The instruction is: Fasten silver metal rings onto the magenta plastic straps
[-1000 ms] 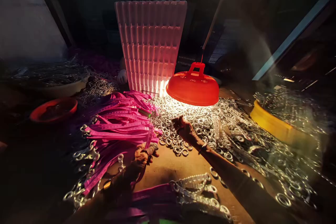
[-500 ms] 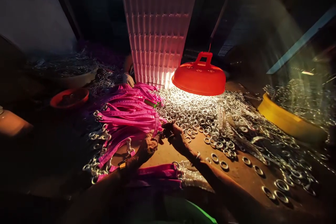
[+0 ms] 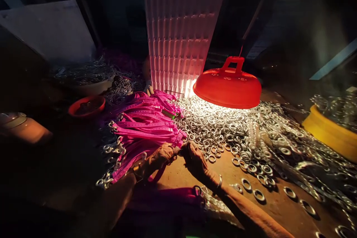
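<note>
My left hand [image 3: 161,156] and my right hand [image 3: 193,157] meet at the centre of a brown table [image 3: 189,178], fingers pinched together around the end of a pink strap [image 3: 178,142]. What my right fingers pinch is too small to make out. Just left of the hands lies a pile of pink straps [image 3: 142,126] with metal rings at their ends. To the right spreads a heap of loose silver rings [image 3: 223,126], lit by a low red lamp shade [image 3: 227,87].
A ribbed white plastic panel [image 3: 181,33] stands behind the pile. A red bowl [image 3: 86,105] and a pale basin of metal parts [image 3: 89,81] sit at left, a yellow tub [image 3: 331,134] at right. More pink straps with rings [image 3: 173,197] lie near my body.
My right hand left the ring heap and came down-left to meet my left hand at the strap end. The view shifted, sliding the scene rightward.
</note>
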Available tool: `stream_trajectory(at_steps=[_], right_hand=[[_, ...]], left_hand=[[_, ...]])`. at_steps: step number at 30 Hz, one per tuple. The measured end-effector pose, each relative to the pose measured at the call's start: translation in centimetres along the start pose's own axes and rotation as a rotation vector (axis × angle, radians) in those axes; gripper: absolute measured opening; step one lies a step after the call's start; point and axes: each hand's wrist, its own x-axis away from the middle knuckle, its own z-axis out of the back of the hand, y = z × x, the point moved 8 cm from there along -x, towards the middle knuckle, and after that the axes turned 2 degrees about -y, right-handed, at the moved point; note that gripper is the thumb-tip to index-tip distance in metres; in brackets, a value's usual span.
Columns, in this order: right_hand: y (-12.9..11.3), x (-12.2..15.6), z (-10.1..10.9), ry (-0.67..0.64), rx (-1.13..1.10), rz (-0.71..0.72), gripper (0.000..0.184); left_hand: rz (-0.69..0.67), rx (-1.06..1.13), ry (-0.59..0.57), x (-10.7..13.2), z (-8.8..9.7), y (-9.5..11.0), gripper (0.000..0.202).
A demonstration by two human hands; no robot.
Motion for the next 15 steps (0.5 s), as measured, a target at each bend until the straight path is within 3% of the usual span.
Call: stream_trajectory(at_steps=[3,5,8,11,13,15], right_hand=[[-0.4,-0.2,-0.5,-0.051,0.000,0.064,0.010],[0.6,-1.1,0.1,-0.047,-0.133,-0.051,0.010],[3.2,-2.8,1.5,-0.009,-0.532,-0.345,0.019],[5.2,-4.4,3.7,0.109,-0.893,-0.497,0.029],[6.0,-4.8,5.0,0.148,-0.945,-0.506,0.033],[6.5,-4.4,5.5,0.106,-0.865,-0.509,0.033]], left_hand=[[0.090,-0.030,-0.004,0.3,0.0,-0.2,0.020],[0.043,0.003,0.018,0.2,-0.3,0.3,0.022],[-0.125,0.190,0.048,-1.0,-0.9,1.3,0.028],[-0.183,0.336,0.063,-3.3,-0.9,1.1,0.040],[-0.124,0.365,0.039,-4.7,-1.1,0.3,0.046],[-0.110,0.345,0.036,-5.1,-0.9,0.1,0.043]])
